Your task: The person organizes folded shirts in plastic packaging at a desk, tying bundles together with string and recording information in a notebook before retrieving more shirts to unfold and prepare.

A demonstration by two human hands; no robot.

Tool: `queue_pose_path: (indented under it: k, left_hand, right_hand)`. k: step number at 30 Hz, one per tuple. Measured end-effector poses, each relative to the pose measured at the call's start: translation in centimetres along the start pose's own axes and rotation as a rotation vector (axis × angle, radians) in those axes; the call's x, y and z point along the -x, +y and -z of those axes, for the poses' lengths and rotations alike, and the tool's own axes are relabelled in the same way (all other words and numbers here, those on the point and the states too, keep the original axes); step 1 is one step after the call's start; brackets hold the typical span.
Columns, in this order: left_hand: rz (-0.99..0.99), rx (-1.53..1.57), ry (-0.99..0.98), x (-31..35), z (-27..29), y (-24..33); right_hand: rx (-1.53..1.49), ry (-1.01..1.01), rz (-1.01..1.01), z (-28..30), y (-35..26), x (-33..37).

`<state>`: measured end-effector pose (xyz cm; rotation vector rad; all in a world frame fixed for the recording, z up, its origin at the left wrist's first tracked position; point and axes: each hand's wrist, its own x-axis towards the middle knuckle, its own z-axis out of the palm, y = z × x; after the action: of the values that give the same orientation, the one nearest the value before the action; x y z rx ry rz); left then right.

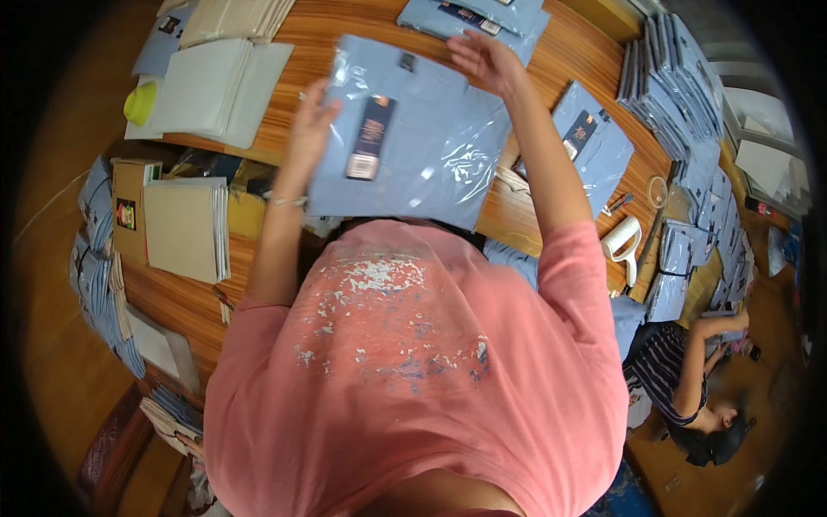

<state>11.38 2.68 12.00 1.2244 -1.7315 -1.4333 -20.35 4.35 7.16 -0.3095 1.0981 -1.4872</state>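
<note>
A folded light-blue shirt in a clear plastic bag (422,129) lies in front of me, tilted a little. A dark tag with a white label (372,138) shows on its left half, and a small dark neck label sits at its top edge. My left hand (312,129) grips the bag's left edge, its fingers slightly blurred. Over the bag's upper right corner, my right hand (484,62) is stretched out with fingers apart, holding nothing. Beyond that hand lie more bagged blue shirts (517,30), and another bagged shirt (594,142) rests right of my right forearm.
White sheets (207,90) are stacked at the left, with beige boards (185,228) nearer. A white tape dispenser (622,246) and a tape roll (657,191) lie at right. Tall piles of bagged shirts (676,86) stand far right. Another person (689,370) works at lower right.
</note>
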Motion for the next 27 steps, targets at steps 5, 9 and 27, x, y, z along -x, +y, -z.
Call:
queue_pose_path:
  k: [5, 9, 27]
  left_hand:
    - [-0.091, -0.212, 0.371, 2.8, 8.7, 7.9]
    - [-0.238, -0.102, 0.502, 5.9, 12.7, 9.8]
    - [0.293, 0.72, -0.306, -2.4, -1.9, 1.3]
  right_hand:
    - [-0.375, 0.054, -0.032, 6.1, 3.7, -15.2]
    - [-0.615, -0.009, -0.152, 2.4, 5.0, -19.5]
    - [-0.394, 0.341, 0.259, 7.9, -8.3, -16.8]
